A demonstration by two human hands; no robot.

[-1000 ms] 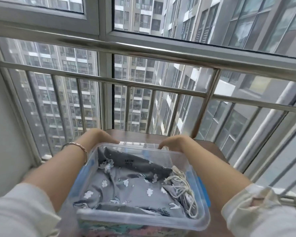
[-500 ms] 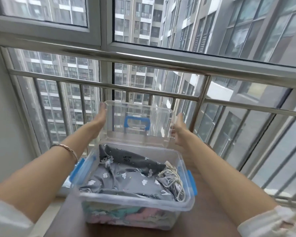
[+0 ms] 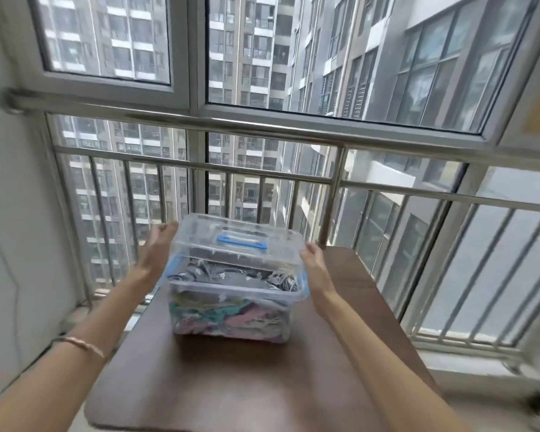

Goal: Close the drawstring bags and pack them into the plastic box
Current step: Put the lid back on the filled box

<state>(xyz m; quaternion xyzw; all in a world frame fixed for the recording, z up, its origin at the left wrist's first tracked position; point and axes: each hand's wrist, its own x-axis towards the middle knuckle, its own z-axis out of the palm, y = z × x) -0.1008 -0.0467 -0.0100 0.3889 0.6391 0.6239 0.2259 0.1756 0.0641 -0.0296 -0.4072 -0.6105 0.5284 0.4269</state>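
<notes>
The plastic box [image 3: 234,291] stood near the far end of the brown table [image 3: 231,385], in front of the steel window railing [image 3: 262,132]. Its clear lid [image 3: 262,255] hung tilted over it, the near edge raised off the rim. A grey patterned drawstring bag [image 3: 225,274] lay on top inside, over pastel bags [image 3: 231,319] packed beneath. The left hand [image 3: 158,247] lay with straight, spread fingers against the lid's left end. The right hand [image 3: 314,260] touched the right end; whether its fingers curled could not be told. The lid carried a blue handle [image 3: 242,241]. A thin bracelet [image 3: 78,344] circled the left wrist.
</notes>
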